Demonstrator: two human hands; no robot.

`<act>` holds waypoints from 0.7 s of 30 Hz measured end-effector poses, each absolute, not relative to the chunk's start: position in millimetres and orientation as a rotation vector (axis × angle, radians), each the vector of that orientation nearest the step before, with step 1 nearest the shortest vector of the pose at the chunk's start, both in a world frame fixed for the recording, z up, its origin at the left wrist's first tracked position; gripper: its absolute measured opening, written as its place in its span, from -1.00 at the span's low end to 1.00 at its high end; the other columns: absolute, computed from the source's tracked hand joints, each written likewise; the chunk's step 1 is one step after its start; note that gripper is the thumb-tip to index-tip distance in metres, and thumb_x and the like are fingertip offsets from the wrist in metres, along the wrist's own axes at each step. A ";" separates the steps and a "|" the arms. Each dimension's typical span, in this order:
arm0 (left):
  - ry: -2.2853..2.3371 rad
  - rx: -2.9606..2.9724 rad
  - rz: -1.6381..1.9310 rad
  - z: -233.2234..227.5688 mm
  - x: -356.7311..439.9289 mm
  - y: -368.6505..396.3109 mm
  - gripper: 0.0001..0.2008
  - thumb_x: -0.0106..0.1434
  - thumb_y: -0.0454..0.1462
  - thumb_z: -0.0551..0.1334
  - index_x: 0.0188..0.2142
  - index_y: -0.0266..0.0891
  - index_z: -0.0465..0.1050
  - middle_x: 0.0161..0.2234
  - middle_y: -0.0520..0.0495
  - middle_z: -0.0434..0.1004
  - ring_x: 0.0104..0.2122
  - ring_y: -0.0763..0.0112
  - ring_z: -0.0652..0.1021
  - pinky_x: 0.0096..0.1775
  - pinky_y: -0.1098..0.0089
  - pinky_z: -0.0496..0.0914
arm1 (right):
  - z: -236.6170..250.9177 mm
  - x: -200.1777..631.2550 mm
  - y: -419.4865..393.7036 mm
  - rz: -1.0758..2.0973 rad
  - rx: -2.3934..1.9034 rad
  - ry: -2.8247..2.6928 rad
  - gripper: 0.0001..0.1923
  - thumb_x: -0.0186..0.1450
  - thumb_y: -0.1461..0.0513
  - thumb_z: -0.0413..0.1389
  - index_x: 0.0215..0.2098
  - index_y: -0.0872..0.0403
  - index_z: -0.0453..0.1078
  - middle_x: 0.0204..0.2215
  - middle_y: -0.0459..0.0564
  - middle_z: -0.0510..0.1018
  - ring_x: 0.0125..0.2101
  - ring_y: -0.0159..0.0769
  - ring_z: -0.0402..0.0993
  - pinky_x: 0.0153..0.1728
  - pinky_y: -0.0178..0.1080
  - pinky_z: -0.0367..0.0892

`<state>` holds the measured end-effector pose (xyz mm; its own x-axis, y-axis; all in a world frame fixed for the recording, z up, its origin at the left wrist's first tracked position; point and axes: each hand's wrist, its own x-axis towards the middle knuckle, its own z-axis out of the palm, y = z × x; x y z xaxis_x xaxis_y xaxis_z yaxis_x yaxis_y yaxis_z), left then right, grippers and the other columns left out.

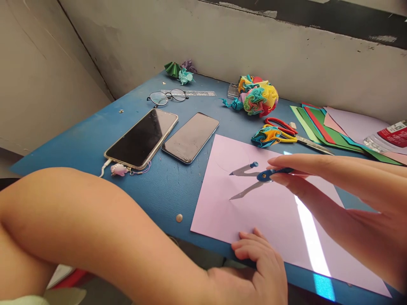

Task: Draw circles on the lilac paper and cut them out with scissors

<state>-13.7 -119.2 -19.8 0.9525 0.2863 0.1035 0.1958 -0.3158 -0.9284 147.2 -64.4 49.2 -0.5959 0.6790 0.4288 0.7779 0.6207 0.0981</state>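
Right hand (333,186) pinches compass (254,178); left hand (257,258) (fingers flat) pins pink paper (270,216) at its near edge.

Home craft corner: worn blue table (79,140) against a bare stained wall (286,55), coloured paper stack (327,127), scissors (292,133), folded paper ball (259,96), two phones (165,137), glasses (167,97).

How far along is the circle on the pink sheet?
Done: a faint arc shows on the pink sheet near its top left. In hand: the right hand pinches the compass by its top, legs spread, tips at the paper; the left hand presses the sheet's near edge. Left: most of the circle is not drawn; the scissors lie untouched.
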 end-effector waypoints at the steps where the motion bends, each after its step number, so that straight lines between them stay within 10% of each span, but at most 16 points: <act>1: -0.347 -1.896 0.095 -19.4 -13.5 -119.3 -0.80 0.21 -0.54 0.05 -0.34 -0.33 0.39 -0.56 0.00 0.33 -0.65 0.58 0.30 -0.63 0.58 0.24 | 55.2 138.3 -57.5 -0.370 -1.142 -2.462 -0.76 0.33 0.22 0.07 -0.04 -0.10 0.42 -0.16 -0.17 0.62 -0.29 -0.25 0.60 -0.40 -0.24 0.46; 9: -0.351 -1.885 0.131 -16.3 -14.3 -121.9 -0.79 0.20 -0.54 0.05 -0.33 -0.31 0.40 -0.55 0.01 0.34 -0.64 0.58 0.31 -0.62 0.58 0.26 | 58.9 127.9 -50.2 -0.108 -0.889 -2.475 -0.79 0.27 0.32 0.16 -0.15 -0.06 0.48 -0.27 -0.30 0.63 -0.44 -0.57 0.54 -0.42 -0.53 0.41; 17: -0.259 -1.908 0.212 -12.8 -12.1 -121.1 -0.68 0.09 -0.59 0.00 -0.31 -0.30 0.39 -0.56 0.05 0.35 -0.67 0.56 0.31 -0.66 0.58 0.25 | 64.4 131.0 -50.5 0.192 -0.722 -2.597 -0.78 0.33 0.26 0.09 -0.07 -0.03 0.47 -0.14 -0.26 0.59 -0.14 -0.47 0.53 0.09 -0.50 0.32; 21: -0.232 -1.900 0.224 -12.7 -13.3 -120.5 -0.71 0.10 -0.59 0.01 -0.31 -0.30 0.39 -0.57 0.05 0.34 -0.67 0.57 0.31 -0.67 0.58 0.23 | 64.4 130.6 -51.5 0.193 -0.765 -2.581 -0.79 0.32 0.26 0.10 -0.09 -0.04 0.47 -0.18 -0.23 0.60 -0.21 -0.44 0.55 -0.12 -0.46 0.44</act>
